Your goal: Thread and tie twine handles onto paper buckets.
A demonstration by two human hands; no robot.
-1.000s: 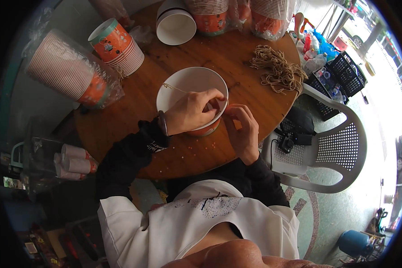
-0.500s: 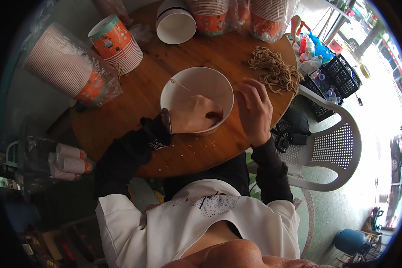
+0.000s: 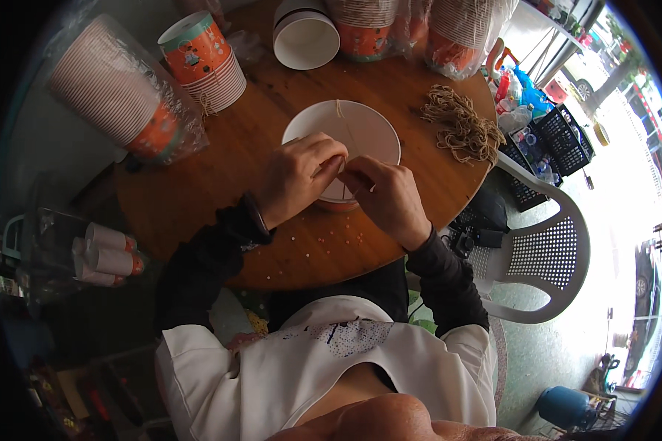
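Over the near part of a white paper bucket (image 3: 379, 132), my left hand (image 3: 301, 175) and my right hand (image 3: 391, 197) meet at the fingertips, both closed in a pinch. A thin tan string (image 3: 339, 110) loops over the bucket's far rim and runs down inside toward my fingers. They appear to pinch its near part, though the fingertips hide most of it. The bucket stands mouth up on the round wooden table (image 3: 235, 191), its orange outer side just showing beneath my hands.
A tangled heap of tan strings (image 3: 462, 125) lies at the right. Stacked orange paper buckets (image 3: 202, 62) and a plastic-wrapped stack (image 3: 118, 88) stand at the left; more stacks (image 3: 360, 33) line the back. Small bits dot the near edge. A white plastic chair (image 3: 544, 250) is at the right.
My left hand has come up out of the bucket, and my right hand has moved in from the right to meet it. The string on the rim now lies at the far side.
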